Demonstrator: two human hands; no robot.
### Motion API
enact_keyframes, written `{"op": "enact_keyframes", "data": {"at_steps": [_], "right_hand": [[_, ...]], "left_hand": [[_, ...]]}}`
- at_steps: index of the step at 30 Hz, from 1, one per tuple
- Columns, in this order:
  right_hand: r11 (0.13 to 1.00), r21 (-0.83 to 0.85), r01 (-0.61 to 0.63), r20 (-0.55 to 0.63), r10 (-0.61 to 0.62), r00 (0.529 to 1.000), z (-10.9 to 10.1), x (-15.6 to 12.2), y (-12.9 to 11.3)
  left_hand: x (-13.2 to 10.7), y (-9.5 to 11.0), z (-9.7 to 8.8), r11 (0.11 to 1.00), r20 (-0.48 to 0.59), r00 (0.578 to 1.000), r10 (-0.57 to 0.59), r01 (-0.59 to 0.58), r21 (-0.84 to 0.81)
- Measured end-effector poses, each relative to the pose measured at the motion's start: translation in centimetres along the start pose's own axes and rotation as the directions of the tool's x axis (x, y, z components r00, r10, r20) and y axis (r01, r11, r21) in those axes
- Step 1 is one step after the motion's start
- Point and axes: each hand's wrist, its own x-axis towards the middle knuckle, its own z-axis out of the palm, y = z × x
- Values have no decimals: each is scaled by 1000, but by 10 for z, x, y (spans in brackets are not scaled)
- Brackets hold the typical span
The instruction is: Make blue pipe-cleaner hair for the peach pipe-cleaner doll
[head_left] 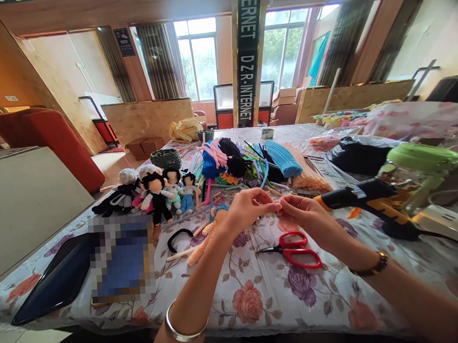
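Observation:
My left hand [247,208] and my right hand [303,214] meet above the flowered tablecloth [255,294], fingertips pinched together on a small pale piece I cannot make out. Red-handled scissors [296,249] lie just below them. A peach and blue pipe-cleaner figure [207,231] lies left of my left hand. A yellow and black glue gun [364,198] rests to the right of my right hand.
Several small dolls [152,191] lie at the left, with heaps of coloured pipe cleaners [251,162] behind my hands. A dark tablet [53,280] and a blurred blue thing [121,258] are at the near left. A green-lidded jar [421,172] stands at the right.

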Motion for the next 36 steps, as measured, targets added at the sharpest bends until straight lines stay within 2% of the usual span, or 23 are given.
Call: {"op": "enact_keyframes", "data": {"at_steps": [3,6,9,13,19,22,26,28,33,36], "right_hand": [[999,-34,4,-23,-5,1000,-2,3,3],[998,-57,2,-36,-4,999,-4,5,6],[996,-87,14,-63,-20,998,-4,6,6],[993,-111,35,-86,-45,995,-2,4,3],[982,-167,84,-94,-101,990,2,2,-5],[975,-185,121,-83,-138,987,2,3,-7],[956,-228,187,-83,-210,974,2,3,-11],[939,-255,231,-76,-257,963,2,2,-15],[901,-299,315,-40,-341,939,3,-1,-23],[873,-280,400,-13,-420,908,5,-3,-29]], "left_hand": [[-2,1,-12,973,-183,981,-59,97,207],[-6,-2,-28,867,-390,920,-33,221,447],[-11,-5,-39,759,-452,877,-162,404,511],[-14,-7,-44,789,-405,870,-282,451,418],[-16,-4,-44,782,-434,862,-260,452,428],[-19,1,-48,833,-376,902,-212,368,414],[-25,8,-56,924,-206,962,-177,235,303],[-27,11,-57,955,-124,977,-173,197,223],[-26,18,-43,997,68,996,-64,67,-43],[-23,21,-29,994,46,999,-10,15,-109]]}}
